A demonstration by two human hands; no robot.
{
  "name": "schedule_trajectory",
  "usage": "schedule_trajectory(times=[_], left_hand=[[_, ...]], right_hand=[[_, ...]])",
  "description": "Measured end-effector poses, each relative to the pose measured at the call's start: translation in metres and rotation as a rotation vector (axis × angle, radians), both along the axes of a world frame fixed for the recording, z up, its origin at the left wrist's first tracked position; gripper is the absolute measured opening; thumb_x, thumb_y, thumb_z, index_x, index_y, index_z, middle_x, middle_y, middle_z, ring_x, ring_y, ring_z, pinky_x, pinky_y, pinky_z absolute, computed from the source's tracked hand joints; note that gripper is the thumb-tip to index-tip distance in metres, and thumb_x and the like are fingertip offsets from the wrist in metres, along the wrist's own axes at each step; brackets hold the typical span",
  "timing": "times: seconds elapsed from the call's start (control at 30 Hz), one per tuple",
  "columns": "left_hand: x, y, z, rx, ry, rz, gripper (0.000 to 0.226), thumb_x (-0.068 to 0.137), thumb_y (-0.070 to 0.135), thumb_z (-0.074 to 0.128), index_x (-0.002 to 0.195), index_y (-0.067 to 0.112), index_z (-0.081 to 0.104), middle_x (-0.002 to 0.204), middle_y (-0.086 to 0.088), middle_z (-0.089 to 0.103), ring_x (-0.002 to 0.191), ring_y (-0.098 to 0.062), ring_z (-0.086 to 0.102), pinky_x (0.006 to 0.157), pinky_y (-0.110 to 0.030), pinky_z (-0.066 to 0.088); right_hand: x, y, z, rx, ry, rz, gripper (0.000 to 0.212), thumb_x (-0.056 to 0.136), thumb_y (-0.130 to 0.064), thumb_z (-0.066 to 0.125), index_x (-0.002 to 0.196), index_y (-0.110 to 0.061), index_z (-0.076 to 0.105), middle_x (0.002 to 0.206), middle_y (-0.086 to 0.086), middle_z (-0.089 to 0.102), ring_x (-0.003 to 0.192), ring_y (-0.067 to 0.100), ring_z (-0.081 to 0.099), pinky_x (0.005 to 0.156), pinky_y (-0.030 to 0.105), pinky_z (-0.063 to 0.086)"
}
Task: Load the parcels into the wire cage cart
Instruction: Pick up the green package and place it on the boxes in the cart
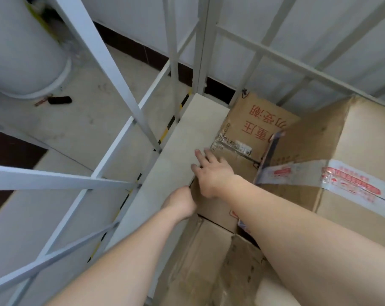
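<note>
Stiff cardboard parcel (213, 208), prob. light: R hand (211, 173) fingers flat on top, L hand (182, 203) seemingly hooks edge; lift by edges.

Cage cart (203, 51), inside
We found a slab (193, 129) against its left side, a low parcel (242, 129) beside it, a taller parcel (352, 140) rightward.

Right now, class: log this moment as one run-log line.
phase: placing | left hand: grips cardboard box edge | right hand: flat on box top | place: wire cage cart, beside white panel
</note>
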State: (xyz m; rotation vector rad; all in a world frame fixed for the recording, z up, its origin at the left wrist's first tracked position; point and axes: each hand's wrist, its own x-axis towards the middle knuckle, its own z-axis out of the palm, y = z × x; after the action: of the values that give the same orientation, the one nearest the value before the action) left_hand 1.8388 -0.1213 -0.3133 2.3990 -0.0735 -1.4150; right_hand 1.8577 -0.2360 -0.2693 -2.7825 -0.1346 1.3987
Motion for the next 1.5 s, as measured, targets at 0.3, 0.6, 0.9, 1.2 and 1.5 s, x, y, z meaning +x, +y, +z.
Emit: schedule_trajectory(times=[0.3, 0.6, 0.9, 1.2, 1.5], left_hand=[[-0.002, 0.005, 0.0, 0.014, 0.027, 0.062, 0.019, 0.09, 0.009, 0.039, 0.095, 0.011, 0.057, 0.108, -0.014, 0.065, 0.1, -0.033, 0.06, 0.071, -0.03, 0.041], [-0.05, 0.042, 0.027, 0.067, 0.28, 0.283, 0.053, 0.097, 0.006, 0.034, 0.15, 0.014, 0.031, 0.154, -0.01, 0.035, 0.137, -0.026, 0.039, 0.11, -0.034, 0.036], [-0.095, 0.059, 0.094, 0.124, 0.717, 0.712, 0.063, 0.1, 0.056, 0.022, 0.143, 0.013, 0.04, 0.145, -0.009, 0.046, 0.107, -0.018, 0.047, 0.059, -0.029, 0.04], [-0.112, 0.078, 0.076, 0.159, 0.623, 0.736, 0.062, 0.104, 0.049, 0.02, 0.15, 0.008, 0.026, 0.155, -0.011, 0.03, 0.141, -0.026, 0.032, 0.104, -0.034, 0.034], [-0.133, 0.097, 0.065, 0.285, 0.784, 0.8, 0.072, 0.092, 0.067, 0.038, 0.14, 0.014, 0.043, 0.122, -0.017, 0.05, 0.121, -0.036, 0.05, 0.105, -0.055, 0.039]], right_hand=[[-0.001, 0.003, -0.012, 0.023, 0.054, 0.039, 0.06, 0.095, -0.019, 0.041, 0.152, -0.014, 0.024, 0.162, 0.007, 0.007, 0.148, 0.033, -0.016, 0.118, 0.047, 0.018], [-0.045, 0.033, 0.005, 0.134, 0.145, 0.21, 0.059, 0.091, -0.014, 0.047, 0.147, -0.027, 0.036, 0.161, 0.008, 0.008, 0.148, 0.029, 0.002, 0.116, 0.046, 0.023], [-0.081, 0.046, 0.004, 0.151, 0.2, 0.37, 0.037, 0.097, -0.02, 0.049, 0.131, -0.03, 0.057, 0.136, 0.007, 0.044, 0.126, 0.027, 0.037, 0.087, 0.038, 0.045], [-0.091, 0.048, 0.008, 0.164, 0.202, 0.254, 0.036, 0.095, -0.018, 0.049, 0.13, -0.024, 0.058, 0.131, 0.009, 0.043, 0.121, 0.029, 0.039, 0.094, 0.041, 0.047], [-0.091, 0.041, 0.014, 0.165, 0.213, 0.093, 0.053, 0.091, -0.006, 0.044, 0.135, -0.032, 0.054, 0.128, 0.009, 0.041, 0.116, 0.031, 0.045, 0.097, 0.042, 0.047]])
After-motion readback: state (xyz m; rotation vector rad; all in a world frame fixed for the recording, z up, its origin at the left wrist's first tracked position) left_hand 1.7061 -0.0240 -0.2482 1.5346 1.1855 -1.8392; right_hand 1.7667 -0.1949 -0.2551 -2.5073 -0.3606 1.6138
